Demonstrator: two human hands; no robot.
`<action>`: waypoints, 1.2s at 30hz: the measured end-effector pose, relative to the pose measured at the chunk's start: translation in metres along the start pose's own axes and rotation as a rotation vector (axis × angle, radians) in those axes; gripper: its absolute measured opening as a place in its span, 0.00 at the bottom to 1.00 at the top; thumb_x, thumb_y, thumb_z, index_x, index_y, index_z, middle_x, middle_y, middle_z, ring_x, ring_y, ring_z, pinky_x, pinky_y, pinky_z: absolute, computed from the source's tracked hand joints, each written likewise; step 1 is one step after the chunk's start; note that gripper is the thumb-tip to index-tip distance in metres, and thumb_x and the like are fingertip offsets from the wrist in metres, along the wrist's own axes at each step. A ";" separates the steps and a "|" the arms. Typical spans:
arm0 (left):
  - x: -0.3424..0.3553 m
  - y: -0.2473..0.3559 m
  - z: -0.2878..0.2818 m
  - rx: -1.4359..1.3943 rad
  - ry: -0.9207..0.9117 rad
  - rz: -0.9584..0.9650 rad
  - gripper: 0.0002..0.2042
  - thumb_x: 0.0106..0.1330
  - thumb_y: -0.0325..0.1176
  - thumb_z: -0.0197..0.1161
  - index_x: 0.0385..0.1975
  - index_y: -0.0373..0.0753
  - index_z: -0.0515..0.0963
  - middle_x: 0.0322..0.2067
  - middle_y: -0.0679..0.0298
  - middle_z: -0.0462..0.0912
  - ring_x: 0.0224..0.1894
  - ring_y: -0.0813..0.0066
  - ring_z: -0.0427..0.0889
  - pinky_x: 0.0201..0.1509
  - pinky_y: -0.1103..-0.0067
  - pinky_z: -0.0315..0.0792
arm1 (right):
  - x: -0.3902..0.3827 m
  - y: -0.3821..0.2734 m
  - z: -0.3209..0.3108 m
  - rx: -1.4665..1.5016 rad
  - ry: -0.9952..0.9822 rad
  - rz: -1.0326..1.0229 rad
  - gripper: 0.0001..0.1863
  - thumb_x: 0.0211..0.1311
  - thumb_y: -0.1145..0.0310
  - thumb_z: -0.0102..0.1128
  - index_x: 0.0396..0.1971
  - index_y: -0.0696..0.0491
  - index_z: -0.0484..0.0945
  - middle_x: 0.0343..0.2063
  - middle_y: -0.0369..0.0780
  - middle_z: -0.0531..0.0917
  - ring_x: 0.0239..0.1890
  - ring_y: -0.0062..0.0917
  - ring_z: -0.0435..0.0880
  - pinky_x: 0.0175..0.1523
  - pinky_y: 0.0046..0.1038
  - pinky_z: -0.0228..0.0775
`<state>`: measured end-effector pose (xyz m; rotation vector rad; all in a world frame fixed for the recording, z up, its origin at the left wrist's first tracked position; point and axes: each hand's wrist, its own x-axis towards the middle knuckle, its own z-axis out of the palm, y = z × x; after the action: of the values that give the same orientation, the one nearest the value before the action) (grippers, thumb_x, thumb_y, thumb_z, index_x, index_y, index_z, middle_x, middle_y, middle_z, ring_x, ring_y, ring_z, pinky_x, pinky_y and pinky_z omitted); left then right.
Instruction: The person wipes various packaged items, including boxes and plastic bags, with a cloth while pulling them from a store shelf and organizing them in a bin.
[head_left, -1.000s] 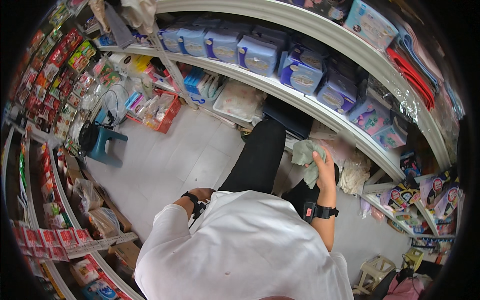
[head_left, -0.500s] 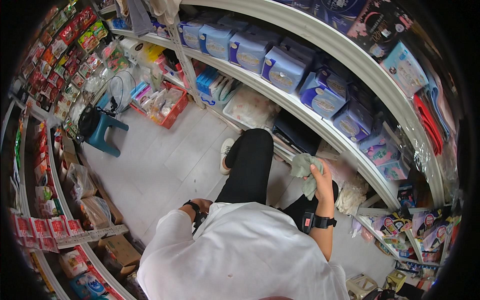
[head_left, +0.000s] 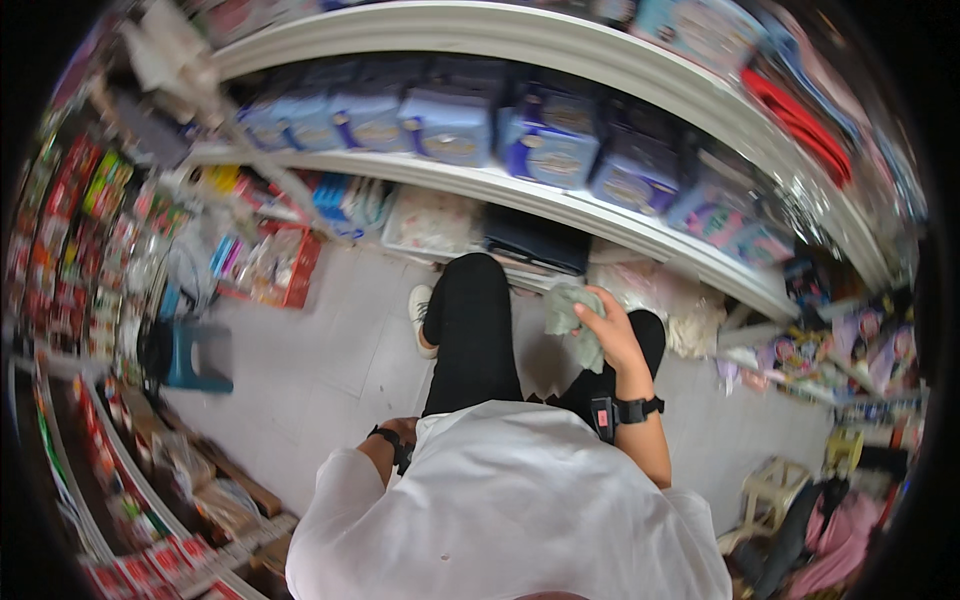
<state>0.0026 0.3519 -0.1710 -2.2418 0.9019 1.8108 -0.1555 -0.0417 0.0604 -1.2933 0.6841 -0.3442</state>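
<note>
A crumpled grey-green cloth [head_left: 574, 318] is gripped in my right hand [head_left: 612, 328], in front of my right knee. The fingers curl round it and part of it hangs down. My left hand [head_left: 402, 430] rests at my left hip, against the white shirt and black trousers; its fingers are mostly hidden. Ahead of my knees stands a white shelf [head_left: 440, 165] with blue and purple packs [head_left: 447, 122] in a row. Under it are a white tray [head_left: 432, 222] with something wrapped in clear plastic and a dark flat box [head_left: 537, 243].
On the left floor stand a red basket [head_left: 303, 268] of small packaged goods and a teal stool [head_left: 205, 357]. Packed shelves line the far left. A cream stool [head_left: 776, 492] and a pink cloth [head_left: 835, 535] are at the lower right. Folded red fabric [head_left: 797, 125] lies on the upper shelf.
The whole view has swung to the right, so the shelf lies more squarely ahead and the pink cloth shows. My right hand still holds the cloth; my left stays at my hip.
</note>
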 end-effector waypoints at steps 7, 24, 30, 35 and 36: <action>0.057 -0.070 0.018 -0.031 0.166 0.161 0.22 0.59 0.40 0.59 0.54 0.43 0.72 0.52 0.52 0.78 0.55 0.56 0.77 0.56 0.68 0.70 | -0.007 0.002 -0.016 0.036 -0.003 0.049 0.21 0.61 0.65 0.63 0.51 0.56 0.71 0.37 0.36 0.79 0.32 0.19 0.78 0.35 0.22 0.74; 0.017 -0.028 0.022 -0.875 0.036 0.027 0.22 0.64 0.45 0.55 0.54 0.41 0.74 0.57 0.59 0.75 0.58 0.64 0.72 0.63 0.69 0.64 | 0.006 0.016 -0.022 0.000 -0.018 0.129 0.25 0.60 0.64 0.65 0.55 0.57 0.69 0.40 0.37 0.78 0.31 0.21 0.78 0.37 0.23 0.74; 0.018 -0.014 0.020 -1.317 -0.076 -0.025 0.20 0.64 0.44 0.55 0.54 0.41 0.74 0.55 0.60 0.75 0.55 0.65 0.73 0.60 0.69 0.66 | 0.037 0.035 -0.027 -0.088 -0.011 0.209 0.26 0.59 0.64 0.65 0.55 0.57 0.69 0.36 0.39 0.78 0.28 0.21 0.79 0.32 0.25 0.73; 0.033 -0.015 0.016 -1.357 -0.157 -0.027 0.21 0.64 0.44 0.55 0.54 0.42 0.73 0.56 0.61 0.75 0.54 0.65 0.74 0.58 0.69 0.67 | 0.069 0.045 -0.028 -0.155 -0.063 0.388 0.24 0.60 0.65 0.64 0.53 0.58 0.70 0.38 0.39 0.79 0.33 0.23 0.79 0.36 0.26 0.75; 0.038 -0.017 0.017 -1.357 -0.171 -0.021 0.21 0.64 0.44 0.55 0.54 0.42 0.73 0.56 0.62 0.75 0.54 0.65 0.74 0.58 0.69 0.67 | 0.073 0.041 -0.024 -0.159 -0.049 0.447 0.22 0.61 0.66 0.63 0.52 0.56 0.71 0.39 0.38 0.79 0.37 0.22 0.78 0.37 0.26 0.75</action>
<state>0.0004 0.3592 -0.2148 -2.4269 -0.6685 3.0286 -0.1216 -0.0928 -0.0010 -1.2524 0.9483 0.1075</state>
